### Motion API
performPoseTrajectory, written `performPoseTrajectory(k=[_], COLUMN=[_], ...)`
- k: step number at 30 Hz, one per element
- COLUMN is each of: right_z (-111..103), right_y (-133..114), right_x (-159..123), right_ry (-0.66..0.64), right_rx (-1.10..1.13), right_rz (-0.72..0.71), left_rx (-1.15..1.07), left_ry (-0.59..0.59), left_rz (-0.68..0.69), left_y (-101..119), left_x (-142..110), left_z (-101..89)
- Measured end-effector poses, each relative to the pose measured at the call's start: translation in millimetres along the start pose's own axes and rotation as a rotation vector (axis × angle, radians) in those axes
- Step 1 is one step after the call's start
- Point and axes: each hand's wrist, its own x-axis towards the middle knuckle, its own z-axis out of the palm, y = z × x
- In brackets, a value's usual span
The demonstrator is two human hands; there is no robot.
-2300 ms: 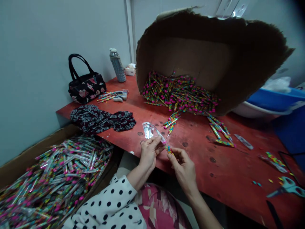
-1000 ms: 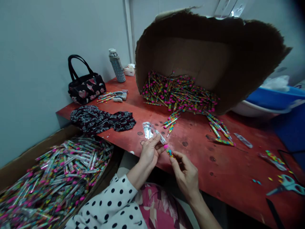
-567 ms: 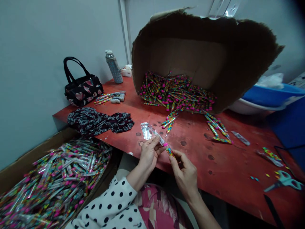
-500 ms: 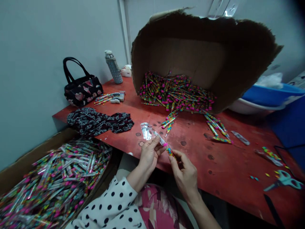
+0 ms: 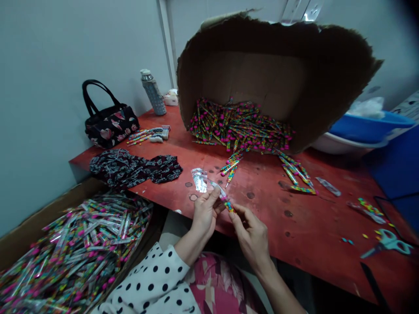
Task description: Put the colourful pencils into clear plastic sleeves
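Observation:
My left hand (image 5: 205,214) pinches a clear plastic sleeve (image 5: 216,190), whose crumpled silvery end (image 5: 199,179) sticks up over the red tabletop. My right hand (image 5: 250,237) holds a short beaded pen (image 5: 229,206) with multicoloured beads between thumb and fingertips. The pen's pink end meets the mouth of the sleeve, and my fingers partly hide the join. Both hands are close together at the table's front edge.
A tipped cardboard box (image 5: 242,65) holds a heap of beaded pens (image 5: 240,126) on the red table (image 5: 262,209). A lower box of sleeved pens (image 5: 75,257) sits at left. Also present are patterned cloth (image 5: 131,168), a handbag (image 5: 109,126), a bottle (image 5: 152,93), and scissors (image 5: 386,243).
My hands have drawn closer, bringing the pen's pink end from just off the sleeve to its mouth. The whole scene has drifted slightly left in view.

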Motion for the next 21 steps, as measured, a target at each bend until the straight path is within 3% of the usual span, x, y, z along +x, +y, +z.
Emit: performPoseTrajectory(k=[3,16,21], right_z=[0,0,-2], right_y=[-2,2,-2], right_x=[0,0,2], right_ry=[-0.002,0.101,-0.035], right_rx=[0.013,-0.065,0.210], right_rz=[0.043,-0.082,0.194], left_rx=[-0.005,-0.039,0.033], left_ry=[-0.001,-0.098,-0.079], left_rz=[0.023,-0.109,-0.067], left_y=[-1,-11,-14], left_x=[-1,-5,-5], left_z=[0.3,2.8,1.2])
